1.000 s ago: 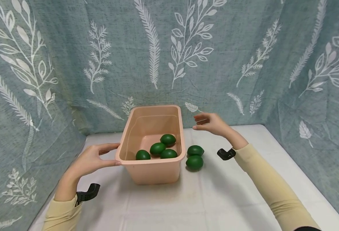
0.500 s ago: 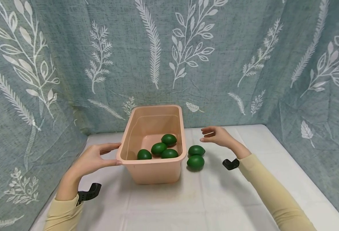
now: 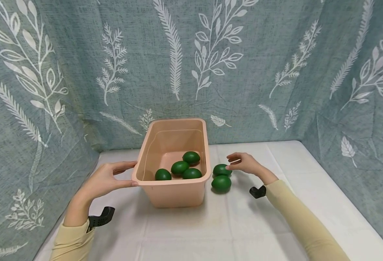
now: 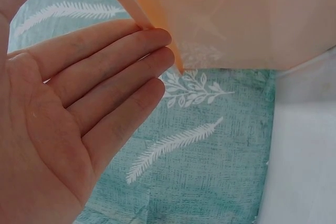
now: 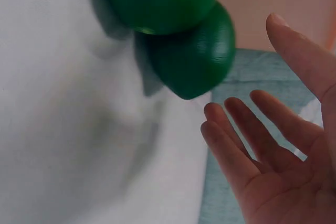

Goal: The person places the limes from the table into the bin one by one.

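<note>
A peach plastic bin (image 3: 178, 194) stands on the table with several glossy green limes (image 3: 179, 168) lying on its floor. My left hand (image 3: 101, 181) rests its fingertips and thumb against the bin's left rim; in the left wrist view the fingers (image 4: 131, 72) are straight along its outer wall. Two more limes lie right of the bin, a nearer one (image 3: 221, 184) and a farther one (image 3: 220, 169), touching each other. My right hand (image 3: 245, 164) hovers at the farther lime's right end, thumb overlapping it. In the right wrist view its fingers are spread, apart from the lime's pointed tip (image 5: 197, 61).
A white cloth covers the table (image 3: 184, 235). Blue-green patterned curtains (image 3: 184, 72) hang behind and at both sides, close to the bin's far end. A black wrist camera (image 3: 258, 192) sits on the right wrist, another (image 3: 101, 216) on the left.
My right hand has come down from beside the bin's far right rim to the farther lime. The left hand, bin and limes have stayed in place.
</note>
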`<state>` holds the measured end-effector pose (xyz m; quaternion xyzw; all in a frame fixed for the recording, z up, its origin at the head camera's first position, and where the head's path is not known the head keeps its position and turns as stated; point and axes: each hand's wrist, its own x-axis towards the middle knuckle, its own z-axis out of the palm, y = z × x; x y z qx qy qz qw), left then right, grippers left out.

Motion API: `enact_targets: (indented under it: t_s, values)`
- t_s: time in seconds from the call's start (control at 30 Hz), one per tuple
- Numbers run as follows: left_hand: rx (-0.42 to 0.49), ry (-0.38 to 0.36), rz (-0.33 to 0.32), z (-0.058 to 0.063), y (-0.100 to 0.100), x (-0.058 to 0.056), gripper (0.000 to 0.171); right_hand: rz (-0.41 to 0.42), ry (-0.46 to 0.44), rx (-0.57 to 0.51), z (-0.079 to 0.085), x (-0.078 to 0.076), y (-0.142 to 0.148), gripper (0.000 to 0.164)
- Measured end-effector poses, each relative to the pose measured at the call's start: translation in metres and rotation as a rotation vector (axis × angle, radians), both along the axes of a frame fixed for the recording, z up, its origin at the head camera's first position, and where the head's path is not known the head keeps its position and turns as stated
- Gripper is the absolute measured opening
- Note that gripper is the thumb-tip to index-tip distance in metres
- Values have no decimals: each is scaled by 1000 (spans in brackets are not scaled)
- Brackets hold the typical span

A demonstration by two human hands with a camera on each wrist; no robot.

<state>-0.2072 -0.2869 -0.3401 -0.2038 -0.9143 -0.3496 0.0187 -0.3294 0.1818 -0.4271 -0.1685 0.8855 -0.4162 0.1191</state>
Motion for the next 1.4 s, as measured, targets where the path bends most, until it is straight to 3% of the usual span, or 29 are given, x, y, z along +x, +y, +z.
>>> enact_targets:
  t_s: [0.47, 0.73, 1.1, 1.4]
  values:
    - [-10, 8, 7, 0, 1, 0, 66, 46, -35, 28, -16, -5, -13, 62]
    - [-5, 1, 6, 1, 1, 0, 66, 22, -28, 83, -20, -7, -17, 60]
    - [-10, 7, 6, 0, 0, 0, 66, -5, -13, 80, -27, -8, -16, 54]
    - [-13, 5, 10, 0, 0, 0, 66, -26, -22, 67, -22, -3, -13, 54]
